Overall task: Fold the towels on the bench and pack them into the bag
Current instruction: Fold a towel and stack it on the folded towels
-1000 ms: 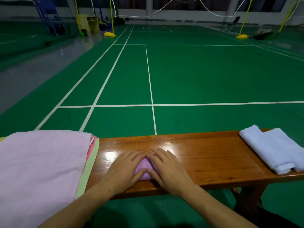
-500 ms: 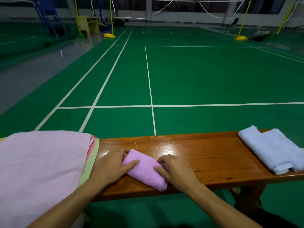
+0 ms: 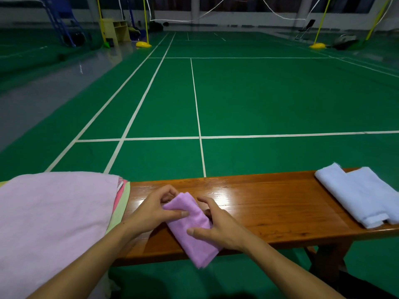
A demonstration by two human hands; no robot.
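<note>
A small folded purple towel (image 3: 192,229) lies slantwise on the wooden bench (image 3: 269,203), its near end hanging past the front edge. My left hand (image 3: 151,210) grips its far left end, thumb on top and fingers curled behind. My right hand (image 3: 218,225) holds its right side, thumb pressing the top and fingers curled at the far edge. A stack of unfolded towels, a pale pink towel (image 3: 54,223) on top, covers the bench's left end. Folded light blue towels (image 3: 358,195) lie at the right end. No bag is in view.
Beyond the bench stretches a green court floor (image 3: 259,100) with white lines. Yellow net posts (image 3: 316,45), a blue ladder frame (image 3: 62,22) and a small wooden shelf (image 3: 116,29) stand far off at the back. The bench leg (image 3: 328,257) shows at lower right.
Both hands lay flat together over the purple towel; they then spread apart, and now they grip it. The towel has turned and slid toward me, its end over the bench edge.
</note>
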